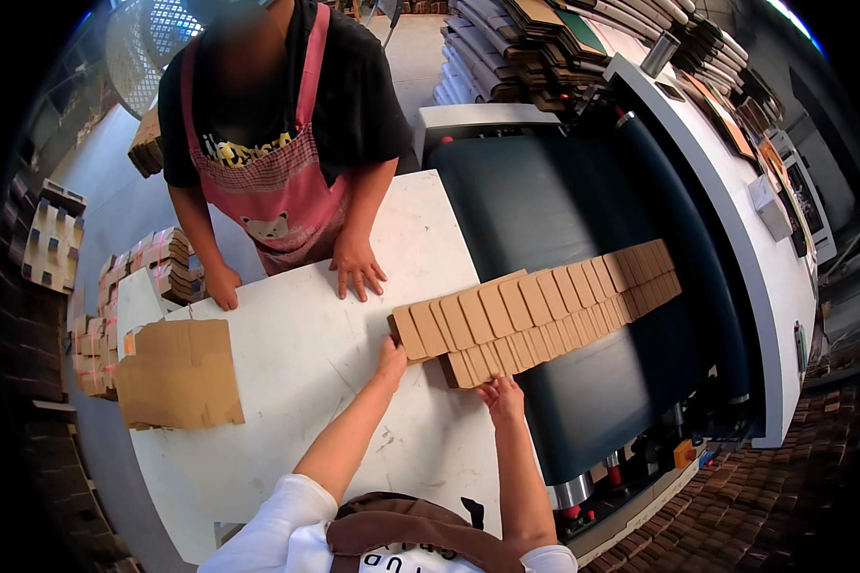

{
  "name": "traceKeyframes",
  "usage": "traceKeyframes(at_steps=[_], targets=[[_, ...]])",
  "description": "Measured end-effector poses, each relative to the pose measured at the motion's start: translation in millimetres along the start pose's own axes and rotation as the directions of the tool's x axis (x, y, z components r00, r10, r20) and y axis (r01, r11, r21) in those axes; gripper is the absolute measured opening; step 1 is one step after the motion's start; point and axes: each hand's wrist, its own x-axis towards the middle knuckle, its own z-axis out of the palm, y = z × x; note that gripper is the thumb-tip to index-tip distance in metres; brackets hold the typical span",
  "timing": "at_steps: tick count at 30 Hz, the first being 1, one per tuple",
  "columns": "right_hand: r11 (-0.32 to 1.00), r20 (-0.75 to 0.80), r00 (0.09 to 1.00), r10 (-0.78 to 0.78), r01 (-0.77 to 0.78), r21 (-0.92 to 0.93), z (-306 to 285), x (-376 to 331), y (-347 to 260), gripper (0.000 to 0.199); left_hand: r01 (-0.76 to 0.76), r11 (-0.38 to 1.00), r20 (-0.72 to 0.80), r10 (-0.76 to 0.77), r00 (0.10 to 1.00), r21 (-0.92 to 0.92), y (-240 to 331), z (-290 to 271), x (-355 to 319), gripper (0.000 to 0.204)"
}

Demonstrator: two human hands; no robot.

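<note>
Location: at the meeting of a white work table [287,382] and a dark conveyor belt [545,210], seen from above.
Item: row of overlapping flat cardboard blanks [535,310], brown, shingled like fallen dominoes, running from the table edge up across the belt.
Left hand [390,361]: pressed against the near left end of the row, fingers bent on the first blank's edge; a full grasp cannot be told.
Right hand [503,394]: spread, fingertips touching the lower edge of the row; not clenched.
Handling, judged: each blank light and fairly stiff, yet the row is loose and likely to slide or fan apart; thin edges may crease. Best taken by squeezing both ends together, palms flat on the end faces.
Other person: stands across the table in a pink apron [277,181], both hands resting open on the table top.
Nearby: larger flat cardboard sheet [177,372] on the table's left; stacked cardboard bundles [545,48] beyond the machine.
</note>
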Motion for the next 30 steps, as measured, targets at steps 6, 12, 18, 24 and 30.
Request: traceKeyframes(at_steps=[6, 12, 18, 24, 30], targets=[[0.887, -0.085, 0.984, -0.157, 0.102, -0.451, -13.9, -27.5, 9.0, 0.027, -0.198, 0.965, -0.288, 0.242, 0.927, 0.174, -7.3, -19.6, -5.2, 0.034], [0.311, 0.199, 0.841, -0.503, 0.391, -0.866, -30.4, -61.3, 46.9, 0.015, 0.147, 0.983, -0.108, -0.159, 0.981, -0.113, 27.4, -13.3, -11.6, 0.031], [-0.022, 0.46, 0.634, -0.622, 0.573, -0.819, -26.3, -67.6, 52.2, 0.02, 0.184, 0.973, 0.147, -0.164, 0.975, -0.136, 35.7, -14.0, 0.2, 0.039], [-0.122, 0.549, 0.553, -0.627, 0.626, -0.77, -31.2, -65.8, 46.7, 0.025, 0.336, 0.824, 0.48, -0.09, 0.873, -0.456, 41.3, -2.5, -8.7, 0.044], [-0.101, 0.555, 0.567, -0.609, 0.639, -0.762, -40.4, -63.1, 47.1, 0.023, 0.332, 0.858, 0.562, -0.063, 0.824, -0.392, 73.0, 15.3, -33.4, 0.044]])
